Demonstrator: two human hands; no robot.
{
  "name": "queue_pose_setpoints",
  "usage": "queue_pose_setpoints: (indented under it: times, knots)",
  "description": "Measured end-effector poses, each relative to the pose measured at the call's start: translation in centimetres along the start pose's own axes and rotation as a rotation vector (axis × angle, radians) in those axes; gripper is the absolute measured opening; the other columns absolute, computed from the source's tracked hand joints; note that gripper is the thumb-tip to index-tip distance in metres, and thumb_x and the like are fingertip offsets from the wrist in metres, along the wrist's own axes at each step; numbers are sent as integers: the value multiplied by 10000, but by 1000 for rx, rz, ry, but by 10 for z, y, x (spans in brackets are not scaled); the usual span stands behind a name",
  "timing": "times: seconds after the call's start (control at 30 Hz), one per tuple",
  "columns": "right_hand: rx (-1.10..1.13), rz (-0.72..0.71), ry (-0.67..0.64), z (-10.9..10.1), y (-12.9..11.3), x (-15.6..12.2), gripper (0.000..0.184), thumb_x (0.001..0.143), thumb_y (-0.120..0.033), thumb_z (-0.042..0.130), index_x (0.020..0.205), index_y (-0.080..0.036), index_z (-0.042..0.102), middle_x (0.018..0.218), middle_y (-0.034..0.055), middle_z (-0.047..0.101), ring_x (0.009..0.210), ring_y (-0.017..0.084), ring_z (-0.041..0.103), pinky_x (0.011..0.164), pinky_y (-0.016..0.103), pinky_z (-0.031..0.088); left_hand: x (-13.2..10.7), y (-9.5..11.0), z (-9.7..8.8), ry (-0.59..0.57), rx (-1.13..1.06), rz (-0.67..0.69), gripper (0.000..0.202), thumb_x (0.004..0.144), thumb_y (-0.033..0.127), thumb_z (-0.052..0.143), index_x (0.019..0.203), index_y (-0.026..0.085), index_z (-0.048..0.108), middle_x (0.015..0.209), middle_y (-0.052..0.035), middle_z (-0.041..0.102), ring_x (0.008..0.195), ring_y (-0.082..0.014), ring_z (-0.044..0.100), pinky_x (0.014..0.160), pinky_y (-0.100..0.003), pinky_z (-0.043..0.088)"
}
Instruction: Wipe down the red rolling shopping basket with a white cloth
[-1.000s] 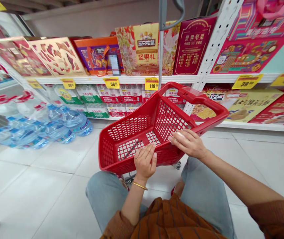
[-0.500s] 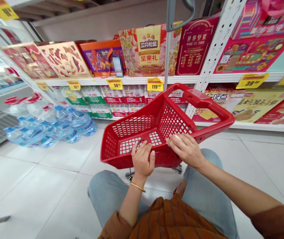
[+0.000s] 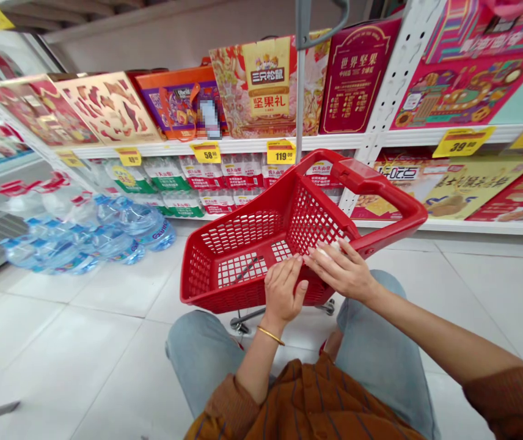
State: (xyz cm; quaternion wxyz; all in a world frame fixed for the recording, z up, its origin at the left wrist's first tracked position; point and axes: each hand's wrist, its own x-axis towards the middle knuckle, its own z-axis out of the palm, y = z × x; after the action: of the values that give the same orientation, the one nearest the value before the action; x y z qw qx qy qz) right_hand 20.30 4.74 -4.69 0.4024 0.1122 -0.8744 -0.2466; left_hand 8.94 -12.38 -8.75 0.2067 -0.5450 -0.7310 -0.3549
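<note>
A small red plastic shopping cart (image 3: 225,304) stands in front of me, its mesh basket holding nothing that I can see. My left hand (image 3: 284,290) lies over the basket's near rim, fingers stretched across it and thumb apart. Just to its right, my right hand (image 3: 341,272) rests flat on the same rim, near the base of the red handle (image 3: 396,211). Its fingers are extended, and a whitish patch at them is too small to make out. The two hands' fingertips nearly meet. Grey metal legs and casters (image 3: 241,324) show under the basket.
Behind the cart runs a white shelf (image 3: 243,145) with gift boxes (image 3: 268,91) and yellow price tags. Wrapped bottle packs (image 3: 201,174) fill its lower level. Large water bottles (image 3: 124,226) stand on the tiled floor at left. A grey metal pole (image 3: 300,104) rises behind the cart.
My left hand has slid right along the rim, closer to my right hand. My right hand stays nearly in place. The view has shifted slightly.
</note>
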Motion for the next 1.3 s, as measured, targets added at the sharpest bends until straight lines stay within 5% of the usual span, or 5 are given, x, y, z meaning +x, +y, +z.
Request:
queue_pose_setpoints:
  times: [0.53, 0.77, 0.9, 1.07, 1.3]
  knots:
    - [75, 134, -5, -20, 17, -12, 344, 921, -123, 545, 1245, -218, 609, 1211, 59, 684, 1275, 230, 519, 1137, 499, 354, 0, 0, -3, -2, -33, -14, 475, 990, 384, 336, 1394, 179, 477, 1308, -99, 632, 1223, -229, 556, 1023, -381, 336]
    - [154, 195, 50, -18, -7, 7, 291, 942, -151, 509, 1207, -168, 628, 1179, 94, 692, 1284, 256, 502, 1132, 540, 345, -1, 3, -1, 16, -23, -44, 490, 998, 414, 305, 1371, 167, 504, 1308, -108, 631, 1218, -229, 556, 1023, -386, 326]
    - [93, 104, 18, -3, -17, 15, 268, 932, -179, 543, 1176, -192, 651, 1187, 53, 695, 1224, 216, 558, 1186, 488, 250, -2, 0, -2, 21, -15, -28, 488, 1000, 401, 294, 1350, 151, 524, 1288, -122, 642, 1209, -232, 565, 1018, -388, 335]
    - [19, 93, 27, -1, -10, 10, 211, 937, -210, 563, 1118, -237, 667, 1110, 10, 724, 1133, 199, 615, 1188, 606, -5, -2, -4, -1, 42, -7, 5, 467, 1001, 374, 308, 1363, 162, 513, 1278, -111, 652, 1209, -224, 570, 1019, -381, 336]
    - [35, 150, -5, -11, 7, -2, 257, 907, -205, 617, 1153, -277, 642, 1126, 2, 716, 1147, 206, 605, 1174, 647, 5, -2, -6, 0, 42, -9, 9, 478, 1001, 382, 298, 1375, 170, 507, 1268, -113, 657, 1206, -221, 576, 1025, -379, 344]
